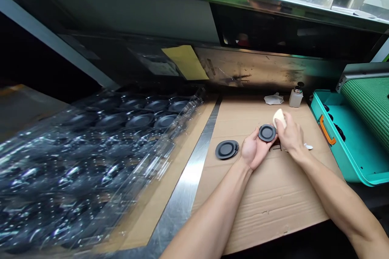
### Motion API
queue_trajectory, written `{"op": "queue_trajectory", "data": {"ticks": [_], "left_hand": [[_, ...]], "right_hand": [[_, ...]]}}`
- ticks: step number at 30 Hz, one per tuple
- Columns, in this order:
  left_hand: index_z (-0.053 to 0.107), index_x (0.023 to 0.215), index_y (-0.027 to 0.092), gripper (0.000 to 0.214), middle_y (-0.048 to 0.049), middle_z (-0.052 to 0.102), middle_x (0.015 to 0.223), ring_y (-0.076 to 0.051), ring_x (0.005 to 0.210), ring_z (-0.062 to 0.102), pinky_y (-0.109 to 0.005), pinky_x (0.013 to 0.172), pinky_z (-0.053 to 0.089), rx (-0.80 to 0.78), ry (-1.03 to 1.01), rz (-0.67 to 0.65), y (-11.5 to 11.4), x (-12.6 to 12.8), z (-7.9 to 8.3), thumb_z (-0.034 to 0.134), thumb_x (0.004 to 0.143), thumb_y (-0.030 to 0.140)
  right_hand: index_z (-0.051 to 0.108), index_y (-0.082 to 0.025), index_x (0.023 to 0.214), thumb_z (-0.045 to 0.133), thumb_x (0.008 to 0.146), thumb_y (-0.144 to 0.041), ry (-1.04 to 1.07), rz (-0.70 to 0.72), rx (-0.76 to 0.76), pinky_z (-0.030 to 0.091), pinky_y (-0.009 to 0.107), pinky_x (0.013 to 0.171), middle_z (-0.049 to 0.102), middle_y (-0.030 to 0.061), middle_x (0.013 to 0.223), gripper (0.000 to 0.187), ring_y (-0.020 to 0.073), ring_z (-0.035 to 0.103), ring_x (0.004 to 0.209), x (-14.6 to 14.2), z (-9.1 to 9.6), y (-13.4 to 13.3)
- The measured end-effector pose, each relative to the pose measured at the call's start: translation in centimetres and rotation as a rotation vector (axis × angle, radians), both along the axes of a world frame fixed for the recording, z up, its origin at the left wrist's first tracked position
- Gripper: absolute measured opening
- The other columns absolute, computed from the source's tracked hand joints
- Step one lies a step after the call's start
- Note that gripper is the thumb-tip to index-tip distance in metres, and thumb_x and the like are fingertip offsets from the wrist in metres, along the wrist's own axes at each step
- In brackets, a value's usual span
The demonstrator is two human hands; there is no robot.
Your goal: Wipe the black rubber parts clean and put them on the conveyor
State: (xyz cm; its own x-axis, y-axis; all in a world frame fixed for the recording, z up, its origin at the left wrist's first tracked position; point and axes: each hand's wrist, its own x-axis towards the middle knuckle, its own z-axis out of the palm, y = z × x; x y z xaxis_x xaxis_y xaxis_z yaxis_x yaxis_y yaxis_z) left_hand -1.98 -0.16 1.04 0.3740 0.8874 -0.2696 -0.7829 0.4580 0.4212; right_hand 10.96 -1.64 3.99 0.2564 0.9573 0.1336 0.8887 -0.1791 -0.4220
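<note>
My left hand (254, 149) is palm up over the cardboard, its fingers under a round dark grey disc-shaped part (267, 132) with a raised ring. Just to the right, my right hand (290, 131) pinches a small cream-coloured pad (279, 118), held close above the disc's upper right edge. Whether the pad touches the disc I cannot tell. On the cardboard left of my left hand lie similar dark discs (226, 149), which seem to overlap. Something white (308, 146) pokes out beside my right wrist.
Clear plastic trays (142, 158) with several dark round parts fill the left side. A small bottle (296, 97) and crumpled white paper (274, 98) stand at the back of the cardboard sheet (273, 206). At right are a teal bin (361, 158) and a green conveyor belt (370, 101).
</note>
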Motion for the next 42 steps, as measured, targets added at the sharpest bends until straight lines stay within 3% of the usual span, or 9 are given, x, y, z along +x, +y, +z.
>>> {"op": "queue_trajectory", "data": {"ticks": [7,10,15,18,26,31,34,36,42], "left_hand": [[0.065,0.111,0.008,0.037,-0.0228,0.069,0.117,-0.030,0.116,0.068,-0.041,0.091,0.062,-0.114,-0.103,0.009,0.6,-1.5,0.4,0.035,0.100,0.027],[0.061,0.118,0.007,0.036,-0.0212,0.069,0.113,-0.028,0.115,0.069,-0.037,0.091,0.064,-0.157,-0.135,0.024,0.8,-1.7,0.8,0.035,0.102,0.027],[0.057,0.123,0.004,0.047,-0.0229,0.067,0.112,-0.026,0.108,0.072,-0.024,0.073,0.065,-0.227,-0.110,0.006,0.8,-1.9,1.4,0.029,0.107,0.038],[0.056,0.125,0.005,0.049,-0.0247,0.066,0.118,-0.028,0.109,0.071,-0.026,0.070,0.065,-0.210,-0.089,-0.017,0.6,-1.9,1.5,0.026,0.107,0.039],[0.064,0.109,0.010,0.047,-0.0260,0.068,0.122,-0.033,0.115,0.068,-0.041,0.079,0.063,-0.076,-0.051,-0.065,0.5,-2.3,1.4,0.027,0.103,0.038],[0.067,0.108,0.013,0.027,-0.0196,0.071,0.120,-0.030,0.112,0.069,-0.040,0.089,0.057,0.184,0.180,0.015,0.3,-1.6,0.5,0.063,0.093,0.035],[0.067,0.115,0.019,0.052,-0.0132,0.072,0.120,-0.028,0.121,0.064,-0.039,0.107,0.048,0.406,0.440,0.233,-0.5,-1.0,0.1,0.090,0.068,0.018],[0.068,0.118,0.022,0.070,-0.0104,0.072,0.122,-0.027,0.131,0.058,-0.037,0.117,0.039,0.484,0.528,0.311,-1.2,-0.8,0.2,0.093,0.056,0.004],[0.068,0.120,0.023,0.071,-0.0119,0.071,0.123,-0.028,0.145,0.045,-0.039,0.123,0.033,0.442,0.524,0.307,-2.2,-0.7,1.6,0.086,0.058,-0.008]], "right_hand": [[0.045,-0.017,0.146,0.036,0.104,-0.050,-0.022,-0.095,0.002,0.047,0.038,0.087,0.071,0.0178,0.117,0.054,0.0327,0.068,0.107,4.8,0.2,0.9],[0.040,-0.016,0.149,0.038,0.103,-0.054,-0.156,-0.072,-0.063,0.047,0.040,0.085,0.072,0.0188,0.113,0.060,0.0349,0.069,0.104,5.4,-0.2,1.0],[0.053,-0.017,0.136,0.041,0.103,-0.051,-0.263,-0.033,-0.096,0.046,0.038,0.081,0.072,0.0176,0.109,0.049,0.0337,0.069,0.100,5.3,-0.5,1.1],[0.054,-0.018,0.135,0.042,0.102,-0.049,-0.268,-0.020,-0.074,0.045,0.036,0.082,0.072,0.0165,0.112,0.046,0.0326,0.068,0.103,5.4,-0.8,1.4],[0.056,-0.021,0.132,0.040,0.102,-0.054,-0.252,-0.041,-0.064,0.044,0.036,0.081,0.071,0.0149,0.113,0.048,0.0314,0.067,0.103,5.7,-1.1,1.5],[0.056,-0.022,0.133,0.040,0.102,-0.053,-0.249,-0.054,-0.061,0.044,0.036,0.080,0.072,0.0145,0.114,0.047,0.0315,0.067,0.102,5.9,-1.3,1.7],[0.056,-0.021,0.133,0.041,0.102,-0.052,-0.247,-0.052,-0.052,0.043,0.035,0.080,0.072,0.0147,0.113,0.047,0.0314,0.067,0.102,6.1,-1.3,1.8],[0.056,-0.021,0.133,0.041,0.102,-0.052,-0.237,-0.055,-0.042,0.043,0.035,0.079,0.072,0.0146,0.112,0.047,0.0315,0.067,0.102,6.2,-1.4,1.8],[0.058,-0.021,0.129,0.041,0.101,-0.053,-0.188,-0.071,-0.020,0.042,0.035,0.079,0.072,0.0143,0.110,0.046,0.0307,0.066,0.100,6.8,-1.8,2.0]]}}
